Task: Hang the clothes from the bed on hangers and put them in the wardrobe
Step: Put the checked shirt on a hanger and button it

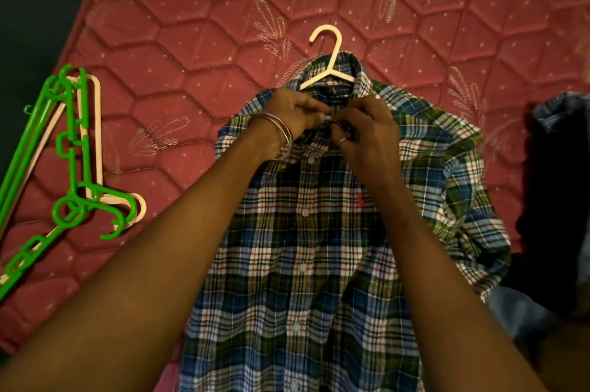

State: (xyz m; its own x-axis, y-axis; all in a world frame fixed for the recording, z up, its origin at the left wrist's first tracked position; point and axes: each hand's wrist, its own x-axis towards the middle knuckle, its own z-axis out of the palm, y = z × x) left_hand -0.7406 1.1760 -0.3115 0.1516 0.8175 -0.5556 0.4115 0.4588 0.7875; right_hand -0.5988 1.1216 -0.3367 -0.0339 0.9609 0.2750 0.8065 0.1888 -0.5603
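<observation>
Both forearms reach in from the near edge and meet at the collar of a plaid shirt that lies face up on the red quilted bed. At the top of the button placket the left hand, with bangles at its wrist, has its grip pinched on the shirt's edge, fingers curled in toward the right. Opposite it, the right hand, wearing a ring, pinches the facing edge of the placket, so the two grips nearly touch over the top button. Inside the shirt sits a cream hanger, its hook and shoulders showing past the open collar on the far side. Down the front of the shirt the lower buttons appear fastened. To the left on the bed lie green hangers stacked with pale pink ones. At the right edge is a dark heap of clothes, partly in shadow.
</observation>
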